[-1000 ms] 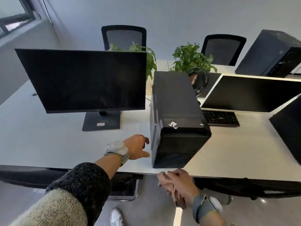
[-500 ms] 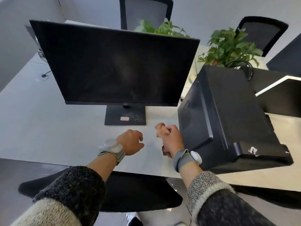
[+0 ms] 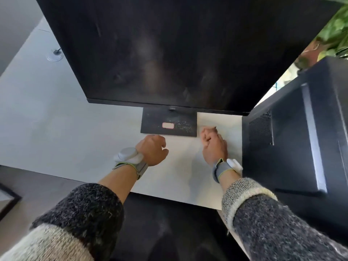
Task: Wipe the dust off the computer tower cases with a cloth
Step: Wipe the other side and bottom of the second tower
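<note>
A black computer tower case (image 3: 293,140) stands on the white desk (image 3: 56,119) at the right, its vented side panel facing my hands. My right hand (image 3: 213,146) rests on the desk just left of that panel, closed on what looks like a small bunched pinkish-brown cloth (image 3: 206,133) at the front of the fist. It is not touching the case. My left hand (image 3: 152,150) lies on the desk a short way further left, fingers curled under with nothing in them.
A large black monitor (image 3: 169,53) fills the view above my hands, its dusty base (image 3: 169,125) right in front of them. A green plant (image 3: 335,29) shows behind the case. A cable grommet (image 3: 54,55) sits far left. A dark chair seat (image 3: 169,228) lies below the desk edge.
My head has moved in close and low over the desk. My right hand rose from below the desk edge onto the desk beside the tower; my left hand stayed near the monitor base.
</note>
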Action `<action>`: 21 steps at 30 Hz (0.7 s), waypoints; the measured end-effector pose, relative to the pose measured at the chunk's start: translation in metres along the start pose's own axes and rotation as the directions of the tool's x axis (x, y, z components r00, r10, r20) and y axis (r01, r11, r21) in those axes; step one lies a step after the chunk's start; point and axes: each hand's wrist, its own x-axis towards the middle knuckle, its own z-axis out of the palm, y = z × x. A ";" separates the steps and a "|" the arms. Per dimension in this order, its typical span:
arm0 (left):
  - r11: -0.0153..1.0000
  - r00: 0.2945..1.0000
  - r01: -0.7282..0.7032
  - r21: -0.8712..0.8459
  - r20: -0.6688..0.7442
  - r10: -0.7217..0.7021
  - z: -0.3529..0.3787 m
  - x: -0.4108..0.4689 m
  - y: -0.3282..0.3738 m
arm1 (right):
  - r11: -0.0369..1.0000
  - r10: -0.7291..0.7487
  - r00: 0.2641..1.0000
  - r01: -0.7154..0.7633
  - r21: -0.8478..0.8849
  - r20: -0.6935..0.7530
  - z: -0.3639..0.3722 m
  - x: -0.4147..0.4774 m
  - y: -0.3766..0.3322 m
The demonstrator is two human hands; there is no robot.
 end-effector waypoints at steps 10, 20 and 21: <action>0.983 0.981 0.125 -0.138 -0.130 -0.143 -0.011 0.040 -0.044 | 0.999 -0.008 0.991 0.015 0.050 -0.137 0.036 0.039 -0.078; 0.951 0.979 0.155 -0.266 -0.086 -0.184 -0.013 0.057 -0.069 | 0.855 -0.494 0.864 0.503 0.128 -0.094 0.053 0.004 -0.114; 0.953 0.980 0.156 -0.259 -0.077 -0.182 -0.013 0.055 -0.070 | 0.886 -0.437 0.893 0.448 0.119 -0.108 0.049 0.009 -0.112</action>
